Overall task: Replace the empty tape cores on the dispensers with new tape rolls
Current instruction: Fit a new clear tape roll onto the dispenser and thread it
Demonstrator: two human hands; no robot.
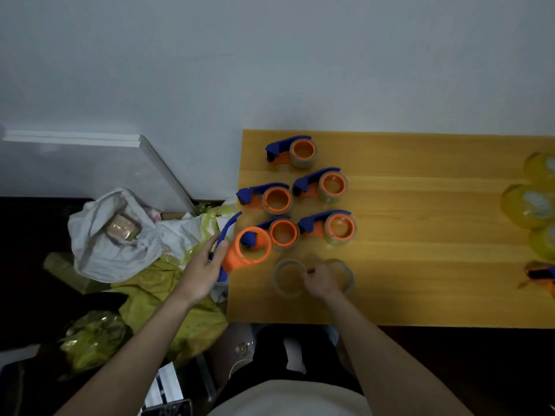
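Left hand [207,267] gripping bare dispenser [240,247] off bench [420,295] edge; right hand [319,280] pinching empty core [288,277]; five dispensers seemingly awaiting fresh rolls [531,207]; early stage, judging.

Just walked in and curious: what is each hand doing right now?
Left hand: holds an orange and blue dispenser.
Right hand: fingers curled at a tape roll; grip cannot be told.
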